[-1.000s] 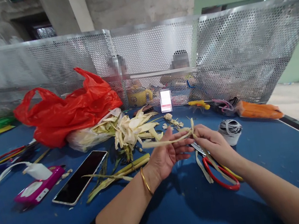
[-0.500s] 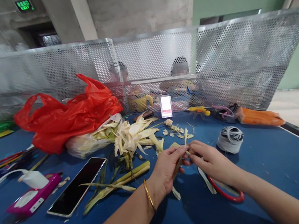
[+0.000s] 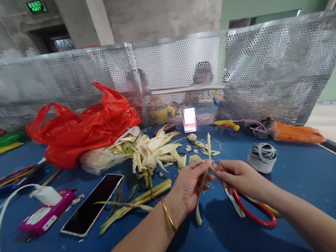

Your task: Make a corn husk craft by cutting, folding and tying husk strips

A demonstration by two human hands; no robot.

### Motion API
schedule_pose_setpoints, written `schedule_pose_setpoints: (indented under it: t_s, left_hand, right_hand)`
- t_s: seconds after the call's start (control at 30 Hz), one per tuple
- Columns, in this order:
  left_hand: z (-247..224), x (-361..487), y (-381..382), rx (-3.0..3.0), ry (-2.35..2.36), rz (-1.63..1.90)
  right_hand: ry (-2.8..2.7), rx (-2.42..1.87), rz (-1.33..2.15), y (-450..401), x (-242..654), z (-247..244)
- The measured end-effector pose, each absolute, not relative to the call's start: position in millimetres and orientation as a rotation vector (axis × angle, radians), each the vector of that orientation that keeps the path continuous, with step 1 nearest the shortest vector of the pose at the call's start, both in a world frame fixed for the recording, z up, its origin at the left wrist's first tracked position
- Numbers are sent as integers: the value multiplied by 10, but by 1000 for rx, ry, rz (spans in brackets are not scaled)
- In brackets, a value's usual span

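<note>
Between my two hands are narrow strips of pale corn husk (image 3: 209, 147), one end pointing up and another hanging below. My left hand (image 3: 193, 184), with a gold bangle at the wrist, pinches the strips between thumb and fingers. Close beside it, my right hand (image 3: 237, 176) is closed with its fingertips on a strip of the same husk. Under the right hand lie red-handled scissors (image 3: 263, 222), their blades hidden, and a pale husk strip (image 3: 235, 207). A pile of corn husks (image 3: 151, 152) sits beyond my left hand.
Right of my hands stands a spool of grey-white string (image 3: 262, 157). To the left are a phone (image 3: 92, 205), green stalks (image 3: 141, 199), a purple power strip (image 3: 47, 213) and a red plastic bag (image 3: 87, 128). A perforated metal divider (image 3: 69, 78) runs behind, with people beyond it.
The view has shifted slightly, so things sit a little further right. My hands have drawn slightly apart, and more of the upright husk strip shows between them.
</note>
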State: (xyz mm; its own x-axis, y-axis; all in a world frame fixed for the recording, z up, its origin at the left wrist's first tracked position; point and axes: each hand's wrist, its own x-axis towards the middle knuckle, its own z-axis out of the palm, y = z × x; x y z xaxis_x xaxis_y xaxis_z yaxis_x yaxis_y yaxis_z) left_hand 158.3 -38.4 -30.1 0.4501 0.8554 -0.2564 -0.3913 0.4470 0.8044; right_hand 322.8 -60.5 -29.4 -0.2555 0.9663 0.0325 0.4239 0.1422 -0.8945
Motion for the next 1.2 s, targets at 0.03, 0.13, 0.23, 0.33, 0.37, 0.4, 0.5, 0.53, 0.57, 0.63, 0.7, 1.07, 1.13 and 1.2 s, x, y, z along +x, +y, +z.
schedule_pose_setpoints:
  t_s: [0.03,0.13,0.23,0.33,0.37,0.4,0.5,0.53,0.57,0.63,0.7,1.07,1.13,1.2]
  left_hand:
    - [-311,1586,-380,735,733,866]
    - [-334,1592,-377,699,730,877]
    - [-337,1590,-391,694,729,844]
    - [-325,1587,-414,716,731,801]
    - [-321,1587,-422,734,731,795]
    - [-315,1589,-430,763,739,799]
    - [-298,1597,-457,925,809,835]
    - [-292,1601,-470,989,835,843]
    - [-287,1606,-485,1049,855,839]
    - [-281,1620,-522,1152,872,799]
    - [-287,1641,-561,1247,872,736]
    - [-410,1695,-517,1159,1011,593]
    - [-398,1667,-469,1048,973,621]
    - [-391,1643,-420,908,946,663]
  right_hand:
    - [-1783,-1330,1082,-609,3227,-282]
    - [-1783,-1293,1065,-609,3216,-240]
    - [-1694,-1273,989,-580,3204,-231]
    - [-1581,-1278,976,-552,3199,-259]
    - [-1575,-1298,939,-552,3202,-266]
    - [-1582,-1331,859,-559,3206,-267]
    - [-1632,-1420,415,-608,3231,-227]
    - [-1654,-1429,275,-626,3240,-206]
    - [-1688,-1439,177,-639,3247,-188]
    - [-1797,-1476,130,-642,3256,-177]
    - [-1898,-1496,272,-611,3256,-217]
    - [-1694,-1286,572,-705,3108,-289]
    - [-1802,-1266,319,-788,3081,-265]
    - [-1962,-1189,-15,-840,3068,-262]
